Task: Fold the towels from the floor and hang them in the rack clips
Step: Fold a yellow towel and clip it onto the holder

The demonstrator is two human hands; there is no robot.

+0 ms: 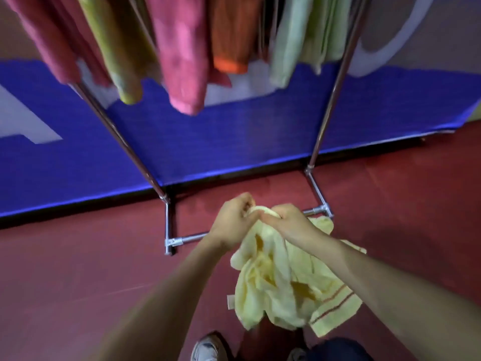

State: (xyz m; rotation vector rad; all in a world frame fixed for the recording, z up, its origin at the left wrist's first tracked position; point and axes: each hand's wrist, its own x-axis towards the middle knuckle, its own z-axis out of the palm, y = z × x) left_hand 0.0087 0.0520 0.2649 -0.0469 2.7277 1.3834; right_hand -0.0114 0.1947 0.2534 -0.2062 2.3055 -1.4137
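Note:
A pale yellow towel [281, 287] with thin red stripes near one hem hangs crumpled in front of me, held off the floor. My left hand [234, 220] and my right hand [289, 222] pinch its top edge side by side, almost touching. Above and beyond stands a metal rack [330, 97], its base bars [182, 239] resting on the floor just past my hands. Several towels hang from the rack: dark pink [44, 40], yellow-green [117, 48], pink [182, 61], orange [231, 35] and pale green [296, 37]. The clips are out of frame.
A red floor [78, 269] spreads all around. A blue and white banner [221, 136] lines the wall behind the rack. My shoes [208, 349] show at the bottom edge, below the hanging towel.

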